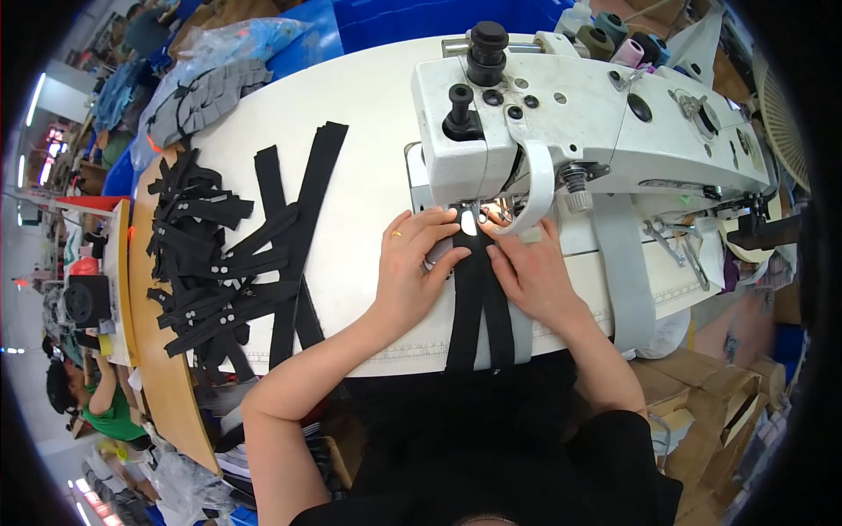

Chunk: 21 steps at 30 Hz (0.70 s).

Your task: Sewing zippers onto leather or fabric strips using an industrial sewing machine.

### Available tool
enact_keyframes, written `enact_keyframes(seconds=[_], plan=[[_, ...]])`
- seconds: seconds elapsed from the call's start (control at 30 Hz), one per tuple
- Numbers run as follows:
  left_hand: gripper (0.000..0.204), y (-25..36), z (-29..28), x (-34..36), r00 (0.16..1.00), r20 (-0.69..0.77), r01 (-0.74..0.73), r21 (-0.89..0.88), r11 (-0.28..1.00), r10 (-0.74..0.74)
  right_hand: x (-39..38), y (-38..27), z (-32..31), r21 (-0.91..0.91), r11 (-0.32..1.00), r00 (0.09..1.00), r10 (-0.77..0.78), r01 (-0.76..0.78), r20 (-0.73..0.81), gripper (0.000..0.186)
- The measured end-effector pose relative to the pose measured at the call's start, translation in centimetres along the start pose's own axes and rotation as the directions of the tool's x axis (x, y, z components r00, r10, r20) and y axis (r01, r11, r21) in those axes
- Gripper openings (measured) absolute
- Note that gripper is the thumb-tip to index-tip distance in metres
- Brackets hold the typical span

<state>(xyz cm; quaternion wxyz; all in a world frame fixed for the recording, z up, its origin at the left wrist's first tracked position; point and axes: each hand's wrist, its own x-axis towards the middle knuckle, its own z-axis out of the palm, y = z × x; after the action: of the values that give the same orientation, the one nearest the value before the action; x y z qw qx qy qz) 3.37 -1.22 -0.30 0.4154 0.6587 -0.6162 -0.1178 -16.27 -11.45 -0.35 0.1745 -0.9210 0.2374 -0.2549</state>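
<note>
Two black fabric strips (472, 320) run side by side under the needle area of a white sewing machine (526, 110) and hang down to the table's near edge. A grey strip (522, 337) shows beneath them. My left hand (412, 259) pinches the black fabric from the left, its fingertips beside the presser foot and its thumb lower down. From the right, my right hand (533, 272) holds the same fabric with fingers bent, just below the machine's curved white guard (537, 180). The fingertips of both hands sit close to the lit needle area, where the guard hides part of the stitching spot.
Left on the white table (368, 114) lie a heap of black strips with small pale pieces (197, 254) and longer black straps (307, 202). A wide grey band (624, 272) and metal snips (695, 261) are at right. Thread cones (596, 39) stand behind; a person (110, 408) is far left.
</note>
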Motion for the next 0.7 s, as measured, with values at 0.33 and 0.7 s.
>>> enact_keyframes(seconds=[0.33, 0.7], plan=[[0.057, 0.47, -0.54, -0.19, 0.983, 0.179, -0.068, 0.158, 0.985, 0.039, -0.10, -0.16, -0.08, -0.082, 0.997, 1.000, -0.013, 0.013, -0.002, 0.035], [0.059, 0.38, -0.33, -0.30, 0.980, 0.196, -0.057, 0.183, 0.981, 0.020, 0.08, -0.34, -0.49, 0.006, 1.000, 1.000, 0.021, -0.021, 0.018, 0.036]])
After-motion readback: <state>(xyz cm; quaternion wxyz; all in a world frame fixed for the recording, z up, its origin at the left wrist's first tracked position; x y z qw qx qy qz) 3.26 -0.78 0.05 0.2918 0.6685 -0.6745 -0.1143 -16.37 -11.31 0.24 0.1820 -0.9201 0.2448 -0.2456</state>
